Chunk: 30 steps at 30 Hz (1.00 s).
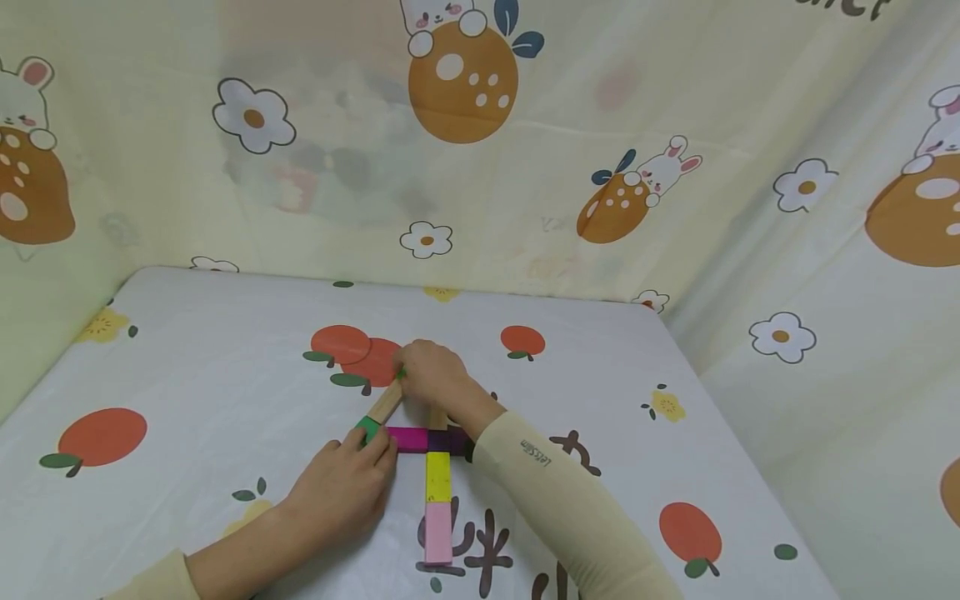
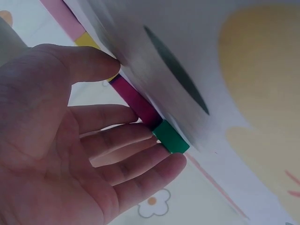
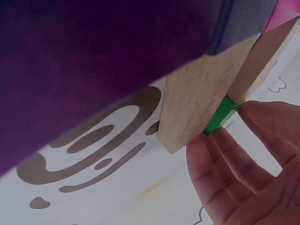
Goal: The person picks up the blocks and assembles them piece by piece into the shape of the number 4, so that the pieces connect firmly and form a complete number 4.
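Observation:
Small coloured and bare-wood blocks lie end to end on the table. My left hand [image 1: 345,479] touches the near green block [image 2: 172,136] and the magenta block [image 1: 408,439] with its fingertips; its fingers are fairly straight, and its thumb stays apart, near the yellow block [image 1: 438,477]. A bare-wood block [image 1: 386,403] runs diagonally from that green block to my right hand [image 1: 433,372]. There my right thumb and fingers pinch another green block [image 3: 221,116]. A second bare-wood block [image 3: 201,98] stands beside the fingers, reaching up to the dark purple block [image 1: 438,441].
A pink block [image 1: 438,533] continues the row toward the near side. The white tablecloth [image 1: 225,350] carries printed fruit and dark lettering. A printed curtain [image 1: 330,250] hangs behind the table, and another curtain [image 1: 840,400] hangs on the right.

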Motion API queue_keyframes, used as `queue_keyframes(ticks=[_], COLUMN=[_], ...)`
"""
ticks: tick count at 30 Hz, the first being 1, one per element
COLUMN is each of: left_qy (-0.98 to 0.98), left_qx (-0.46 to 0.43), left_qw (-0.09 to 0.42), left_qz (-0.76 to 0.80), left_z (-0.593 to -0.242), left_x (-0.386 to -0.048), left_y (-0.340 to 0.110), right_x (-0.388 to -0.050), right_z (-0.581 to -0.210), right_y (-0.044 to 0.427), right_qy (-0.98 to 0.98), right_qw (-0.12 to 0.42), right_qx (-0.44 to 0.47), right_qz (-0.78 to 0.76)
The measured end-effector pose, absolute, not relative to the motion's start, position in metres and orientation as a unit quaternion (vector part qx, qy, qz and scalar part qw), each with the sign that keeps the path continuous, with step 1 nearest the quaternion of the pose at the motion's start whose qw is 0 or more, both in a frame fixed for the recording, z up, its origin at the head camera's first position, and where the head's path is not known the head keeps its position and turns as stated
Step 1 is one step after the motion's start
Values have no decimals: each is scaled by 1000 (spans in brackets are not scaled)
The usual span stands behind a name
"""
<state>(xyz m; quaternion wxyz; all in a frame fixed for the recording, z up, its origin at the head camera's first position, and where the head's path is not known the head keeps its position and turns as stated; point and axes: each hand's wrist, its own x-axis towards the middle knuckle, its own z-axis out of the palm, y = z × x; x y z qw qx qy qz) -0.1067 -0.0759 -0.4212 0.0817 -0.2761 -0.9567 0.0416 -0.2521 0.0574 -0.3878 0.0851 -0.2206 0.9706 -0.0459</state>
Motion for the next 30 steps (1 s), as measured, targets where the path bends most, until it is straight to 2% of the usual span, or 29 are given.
queue_keyframes(ticks=[18,30], left_qy=[-954,-957], left_qx=[-283,-280], left_qw=[90,72], left_qz=[38,17], left_z=[-419,-418], left_x=[-105,-107], left_y=[-76,-76], right_x=[-250,-249], right_z=[-381,-378], right_y=[61,71], right_qy=[970,971], right_qw=[114,101], right_qx=[-204,-195], right_qz=[-73,-90])
